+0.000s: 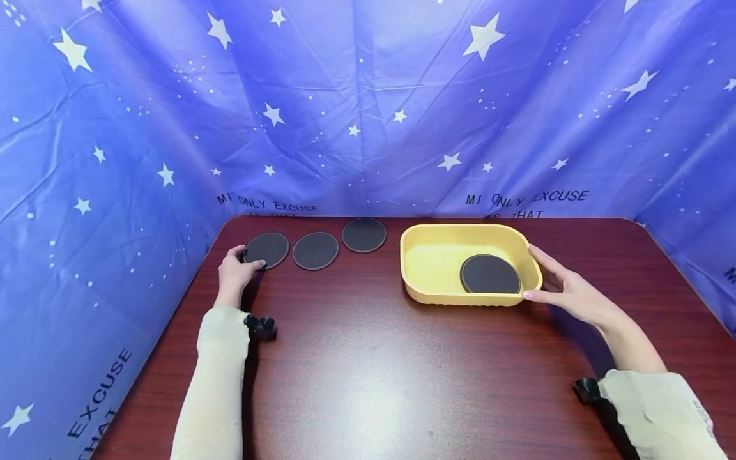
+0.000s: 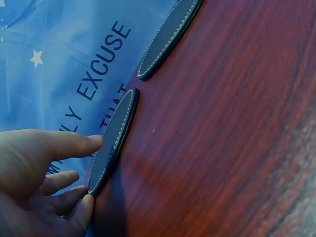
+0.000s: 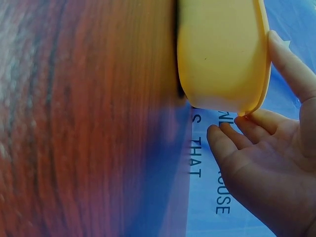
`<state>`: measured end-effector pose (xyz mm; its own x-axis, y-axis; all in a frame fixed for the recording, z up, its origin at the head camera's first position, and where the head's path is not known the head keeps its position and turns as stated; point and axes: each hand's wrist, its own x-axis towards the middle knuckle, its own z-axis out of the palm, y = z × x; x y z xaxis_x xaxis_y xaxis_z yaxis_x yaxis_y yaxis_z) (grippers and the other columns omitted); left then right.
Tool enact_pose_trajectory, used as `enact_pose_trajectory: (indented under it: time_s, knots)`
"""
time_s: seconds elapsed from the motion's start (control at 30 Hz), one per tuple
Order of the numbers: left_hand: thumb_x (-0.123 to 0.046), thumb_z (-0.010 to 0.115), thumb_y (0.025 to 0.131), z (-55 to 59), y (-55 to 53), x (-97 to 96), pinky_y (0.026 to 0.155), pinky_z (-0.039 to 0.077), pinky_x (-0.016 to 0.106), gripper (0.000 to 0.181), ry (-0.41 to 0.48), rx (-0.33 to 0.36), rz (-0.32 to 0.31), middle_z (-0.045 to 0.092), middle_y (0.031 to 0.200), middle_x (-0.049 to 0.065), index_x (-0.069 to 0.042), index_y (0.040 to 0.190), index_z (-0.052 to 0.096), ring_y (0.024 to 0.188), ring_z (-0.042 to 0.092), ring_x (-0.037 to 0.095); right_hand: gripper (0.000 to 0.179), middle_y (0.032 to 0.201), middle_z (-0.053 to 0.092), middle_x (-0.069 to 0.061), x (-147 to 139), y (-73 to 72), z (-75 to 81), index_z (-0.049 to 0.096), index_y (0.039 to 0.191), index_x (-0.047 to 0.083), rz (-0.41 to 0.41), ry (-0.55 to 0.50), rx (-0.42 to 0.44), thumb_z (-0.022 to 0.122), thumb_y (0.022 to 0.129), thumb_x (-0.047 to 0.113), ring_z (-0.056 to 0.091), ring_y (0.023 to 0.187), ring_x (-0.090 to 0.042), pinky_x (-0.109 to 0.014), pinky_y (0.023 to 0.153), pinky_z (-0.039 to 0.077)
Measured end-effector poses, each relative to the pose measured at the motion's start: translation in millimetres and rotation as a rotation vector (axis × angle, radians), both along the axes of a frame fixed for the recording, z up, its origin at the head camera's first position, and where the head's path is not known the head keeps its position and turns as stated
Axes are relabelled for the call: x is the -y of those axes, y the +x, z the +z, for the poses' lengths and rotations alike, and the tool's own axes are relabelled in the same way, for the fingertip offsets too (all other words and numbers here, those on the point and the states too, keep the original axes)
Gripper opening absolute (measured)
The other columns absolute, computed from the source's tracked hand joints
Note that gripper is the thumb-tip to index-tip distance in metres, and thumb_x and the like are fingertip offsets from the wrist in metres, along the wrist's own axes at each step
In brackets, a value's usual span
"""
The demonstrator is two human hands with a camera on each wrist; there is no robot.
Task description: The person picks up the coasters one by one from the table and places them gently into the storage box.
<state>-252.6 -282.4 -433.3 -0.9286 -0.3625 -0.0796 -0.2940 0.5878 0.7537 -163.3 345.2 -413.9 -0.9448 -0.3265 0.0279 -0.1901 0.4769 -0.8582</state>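
Note:
My left hand is at the leftmost round black coaster, its thumb over the top near the edge and its fingertips at the rim. In the left wrist view that coaster, with pale stitching along its edge, lies flat by the table's far side. At the right end of a yellow rectangular tub, my right hand grips the corner, thumb on the near rim and fingers on the end wall. Inside the tub, toward its right end, lies another black coaster.
Two more black coasters, the middle one and the farther one, lie between the left hand and the tub. The reddish-brown wooden table ends at a blue star-patterned curtain behind and at both sides.

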Motion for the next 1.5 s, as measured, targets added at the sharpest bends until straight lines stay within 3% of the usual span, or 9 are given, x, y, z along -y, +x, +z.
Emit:
enact_pose_trajectory:
  time_s: [0.3, 0.47, 0.67, 0.93, 1.13, 1.23, 1.33, 1.43, 1.5]
  knots:
    - [-0.031, 0.077, 0.083, 1.1, -7.3, -12.8, 0.118, 0.021, 0.056, 0.094, -0.147, 0.036, -0.069, 0.031, 0.154, 0.033, 0.006, 0.153, 0.025, 0.139, 0.024, 0.049, 0.091, 0.166, 0.008, -0.021, -2, 2.7, 1.2, 0.009, 0.161, 0.01, -0.009, 0.001, -0.001, 0.068, 0.092, 0.003, 0.028, 0.126, 0.025, 0.005, 0.091, 0.035]
    - [-0.036, 0.079, 0.081, -2.8, -9.9, -20.0, 0.116, 0.023, 0.056, 0.098, -0.211, 0.025, -0.055, 0.03, 0.153, 0.032, 0.004, 0.152, 0.026, 0.137, 0.023, 0.048, 0.091, 0.167, 0.008, -0.02, -3, 3.2, 1.5, 0.01, 0.161, 0.01, -0.011, 0.004, -0.005, 0.068, 0.092, 0.004, 0.028, 0.126, 0.025, 0.005, 0.092, 0.035]
    - [-0.031, 0.082, 0.081, -2.7, -8.9, -23.0, 0.115, 0.028, 0.06, 0.095, -0.159, 0.007, -0.007, 0.023, 0.155, 0.029, -0.006, 0.154, 0.027, 0.138, 0.02, 0.048, 0.091, 0.166, 0.007, -0.021, -1, 2.3, 1.3, 0.009, 0.161, 0.009, -0.003, -0.012, 0.0, 0.068, 0.092, 0.003, 0.028, 0.126, 0.025, 0.005, 0.092, 0.035]
    - [-0.018, 0.082, 0.08, 3.9, -5.1, -18.2, 0.117, 0.032, 0.056, 0.096, -0.088, -0.016, 0.039, 0.021, 0.154, 0.026, -0.009, 0.156, 0.024, 0.14, 0.028, 0.048, 0.091, 0.166, 0.009, -0.021, 0, 2.5, 3.7, 0.01, 0.161, 0.012, -0.016, 0.01, 0.023, 0.069, 0.092, 0.007, 0.029, 0.126, 0.022, 0.005, 0.091, 0.035]
    - [-0.011, 0.078, 0.083, 4.1, -1.0, -8.0, 0.117, 0.035, 0.048, 0.08, -0.079, -0.068, 0.035, 0.045, 0.144, 0.026, -0.002, 0.15, 0.035, 0.134, 0.044, 0.041, 0.09, 0.166, 0.009, -0.023, 0, 2.1, 1.7, 0.011, 0.161, 0.009, -0.001, -0.005, 0.006, 0.068, 0.092, 0.005, 0.029, 0.128, 0.022, 0.005, 0.093, 0.035]
    - [-0.009, 0.077, 0.084, 4.7, 2.0, -4.1, 0.109, 0.044, 0.043, 0.071, -0.056, -0.088, 0.036, 0.057, 0.135, 0.024, -0.002, 0.145, 0.043, 0.125, 0.058, 0.038, 0.09, 0.166, 0.009, -0.022, 0, 1.2, 0.6, 0.011, 0.16, 0.009, 0.007, -0.012, -0.005, 0.068, 0.092, 0.004, 0.027, 0.129, 0.023, 0.005, 0.094, 0.034]
    - [-0.007, 0.076, 0.085, 5.6, 4.1, -1.7, 0.09, 0.055, 0.026, 0.064, -0.008, -0.103, 0.05, 0.062, 0.132, 0.021, -0.004, 0.143, 0.049, 0.112, 0.069, 0.029, 0.09, 0.166, 0.008, -0.021, -1, 0.7, -0.1, 0.01, 0.161, 0.01, 0.007, -0.015, 0.0, 0.068, 0.092, 0.004, 0.027, 0.128, 0.024, 0.005, 0.093, 0.033]
    - [-0.003, 0.075, 0.085, 6.4, 5.0, -1.1, 0.069, 0.055, 0.013, 0.061, 0.106, -0.128, 0.067, 0.061, 0.131, 0.02, -0.005, 0.142, 0.052, 0.091, 0.073, 0.011, 0.09, 0.166, 0.008, -0.022, -1, 0.6, -0.8, 0.01, 0.161, 0.01, 0.008, -0.019, 0.007, 0.068, 0.092, 0.004, 0.026, 0.128, 0.024, 0.005, 0.093, 0.033]
    - [0.001, 0.073, 0.086, 6.7, 5.5, -1.0, 0.061, 0.055, 0.01, 0.059, 0.207, -0.145, 0.079, 0.061, 0.129, 0.02, -0.005, 0.141, 0.052, 0.076, 0.067, -0.001, 0.091, 0.166, 0.007, -0.022, -1, 0.7, -1.1, 0.009, 0.161, 0.01, 0.008, -0.018, 0.011, 0.068, 0.092, 0.004, 0.026, 0.128, 0.024, 0.005, 0.093, 0.033]
